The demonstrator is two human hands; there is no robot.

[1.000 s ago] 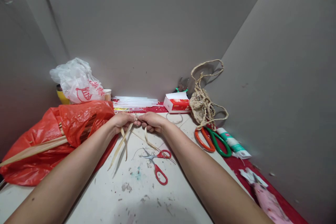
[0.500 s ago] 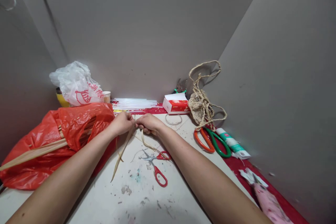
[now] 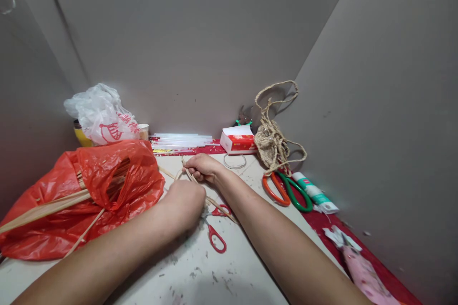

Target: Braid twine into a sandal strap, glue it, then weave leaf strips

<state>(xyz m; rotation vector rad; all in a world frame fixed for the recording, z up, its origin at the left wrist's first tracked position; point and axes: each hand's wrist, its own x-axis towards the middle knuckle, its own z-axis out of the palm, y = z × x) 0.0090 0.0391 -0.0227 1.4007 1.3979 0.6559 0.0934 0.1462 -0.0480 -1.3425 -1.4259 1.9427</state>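
Observation:
My right hand (image 3: 203,167) is closed in a pinch on pale, flat straw strips (image 3: 192,176), whose short ends poke up past the fingertips. My left hand (image 3: 188,202) is a curled fist just below and left of it, back of the hand towards me, its fingers mostly hidden. One strip bends down from the right fingertips into this fist. Longer strip ends trail out under the right wrist. Partly behind the left hand lie small red-handled scissors (image 3: 216,238), open on the table, with their blades mostly covered.
A red plastic bag (image 3: 53,176) of straw strips fills the left side. Behind are a white plastic bag (image 3: 103,114), clear sticks (image 3: 182,140) and a red-and-white box (image 3: 238,140). Braided rope (image 3: 274,145), large scissors (image 3: 295,193) and a white-and-green tube (image 3: 315,193) lie right.
My left hand has come away from the right fingertips, down and towards me, now covering the scissors' blades. The right hand stays pinched in nearly the same place.

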